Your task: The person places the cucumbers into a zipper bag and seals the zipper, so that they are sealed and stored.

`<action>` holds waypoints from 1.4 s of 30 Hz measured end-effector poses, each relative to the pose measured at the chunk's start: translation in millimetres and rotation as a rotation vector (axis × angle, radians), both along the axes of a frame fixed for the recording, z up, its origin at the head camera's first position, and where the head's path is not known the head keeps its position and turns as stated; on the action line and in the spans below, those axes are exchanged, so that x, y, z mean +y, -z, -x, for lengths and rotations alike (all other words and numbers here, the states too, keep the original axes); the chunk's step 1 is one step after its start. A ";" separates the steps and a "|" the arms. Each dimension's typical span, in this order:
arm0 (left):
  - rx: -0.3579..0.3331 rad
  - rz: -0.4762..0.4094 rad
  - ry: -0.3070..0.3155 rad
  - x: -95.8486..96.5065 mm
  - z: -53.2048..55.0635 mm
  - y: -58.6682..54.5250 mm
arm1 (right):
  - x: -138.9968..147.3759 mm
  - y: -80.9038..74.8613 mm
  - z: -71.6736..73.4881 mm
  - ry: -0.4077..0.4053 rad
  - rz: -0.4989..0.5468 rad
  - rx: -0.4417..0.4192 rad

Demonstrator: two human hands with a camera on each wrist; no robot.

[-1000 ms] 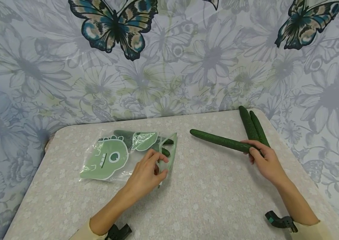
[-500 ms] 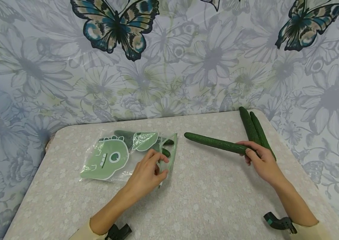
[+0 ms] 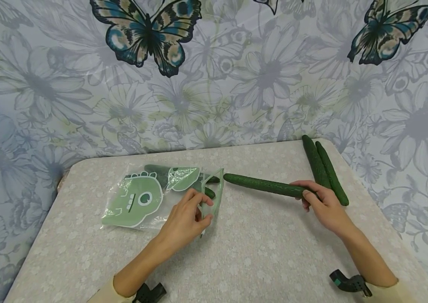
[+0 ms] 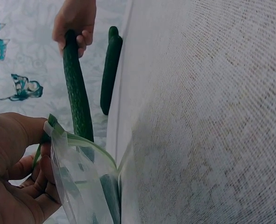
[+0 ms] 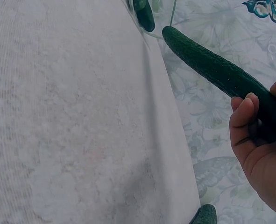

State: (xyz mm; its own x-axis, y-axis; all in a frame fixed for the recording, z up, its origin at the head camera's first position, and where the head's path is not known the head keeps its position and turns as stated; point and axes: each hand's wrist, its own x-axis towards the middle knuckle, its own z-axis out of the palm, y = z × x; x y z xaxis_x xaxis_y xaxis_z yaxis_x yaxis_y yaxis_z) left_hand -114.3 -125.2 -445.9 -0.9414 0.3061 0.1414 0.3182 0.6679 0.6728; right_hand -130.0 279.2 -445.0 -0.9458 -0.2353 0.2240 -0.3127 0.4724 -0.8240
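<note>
My right hand [image 3: 325,206] grips a long dark green cucumber [image 3: 263,185] by its near end. The cucumber's far tip points left, right at the mouth of a clear plastic zip bag [image 3: 183,210] printed with a green cartoon monster. Two cucumbers [image 3: 211,179] lie inside that bag, their ends showing near the opening. With thumb and fingers, my left hand [image 3: 185,214] pinches the bag's green-edged rim and holds the mouth apart. In the left wrist view the rim [image 4: 93,144] gapes, and the held cucumber [image 4: 77,93] overlaps it.
Two more cucumbers [image 3: 321,168] lie side by side at the table's back right corner. The table [image 3: 259,252] has a pale patterned cloth, and a floral butterfly backdrop [image 3: 214,84] rises behind its back edge.
My right hand has moved left and slightly down, bringing the cucumber's tip from well right of the bag up to its mouth. My left hand and the bag have stayed in place.
</note>
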 end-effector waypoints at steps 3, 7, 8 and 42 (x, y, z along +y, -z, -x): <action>0.000 -0.001 -0.002 -0.3 -0.2 0.3 | -2.5 0.9 0.3 -0.015 0.006 -0.008; 0.001 -0.004 -0.002 -0.5 -0.8 0.1 | -6.6 1.2 0.0 -0.039 0.026 -0.014; 0.001 -0.004 -0.002 -0.5 -1.0 -0.1 | -7.8 1.1 -0.2 -0.048 0.030 -0.012; 0.030 -0.017 0.003 -0.5 -0.4 -2.2 | -55.9 0.5 12.3 -0.192 0.106 -0.053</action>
State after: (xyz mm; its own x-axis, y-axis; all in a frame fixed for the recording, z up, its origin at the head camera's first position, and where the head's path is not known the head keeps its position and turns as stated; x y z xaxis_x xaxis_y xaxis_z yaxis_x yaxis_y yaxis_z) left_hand -113.8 -125.7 -443.7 -0.9359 0.3061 0.1744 0.3400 0.6556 0.6742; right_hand -142.3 223.3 -445.5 -0.8970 -0.3896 0.2086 -0.3437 0.3183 -0.8835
